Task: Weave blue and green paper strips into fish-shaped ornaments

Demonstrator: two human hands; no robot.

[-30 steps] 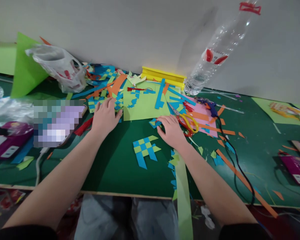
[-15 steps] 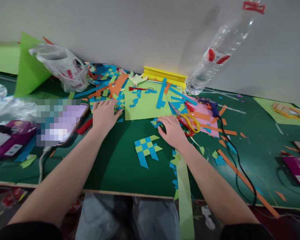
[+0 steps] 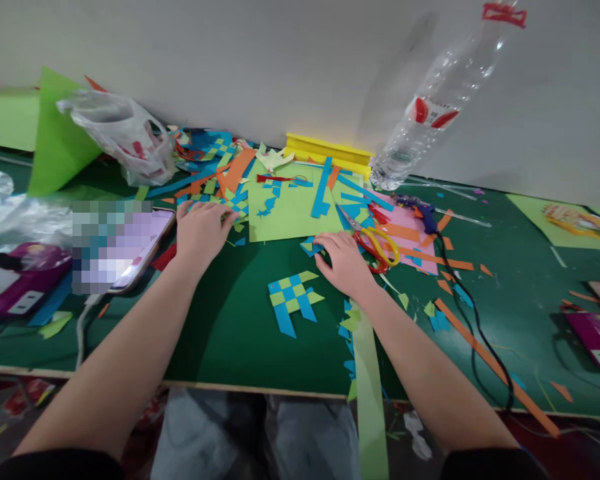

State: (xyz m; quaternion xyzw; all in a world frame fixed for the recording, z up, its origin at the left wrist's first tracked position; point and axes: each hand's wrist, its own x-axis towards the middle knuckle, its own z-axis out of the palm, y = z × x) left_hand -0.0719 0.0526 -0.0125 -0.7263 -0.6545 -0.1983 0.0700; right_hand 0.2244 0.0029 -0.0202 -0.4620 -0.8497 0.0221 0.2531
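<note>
My left hand [image 3: 200,230] lies flat on the green table, fingers stretched onto woven blue-and-green paper scraps [image 3: 237,203] beside a phone [image 3: 130,243]. My right hand [image 3: 345,263] rests palm down with its fingertips on a small blue paper piece [image 3: 311,247] at the edge of a light green sheet [image 3: 290,210]. Between my arms lies a woven blue-and-green paper fish [image 3: 293,300]. Red-and-yellow scissors [image 3: 375,243] lie just right of my right hand.
A clear plastic bottle [image 3: 430,113] leans on the wall behind a yellow box [image 3: 327,152]. A glue gun [image 3: 420,210] with a black cord, orange strips [image 3: 485,360], a plastic bag [image 3: 123,137] and a long green strip [image 3: 370,393] lie around.
My left hand has slid a little to the left and toward the phone. My right hand has stayed in place.
</note>
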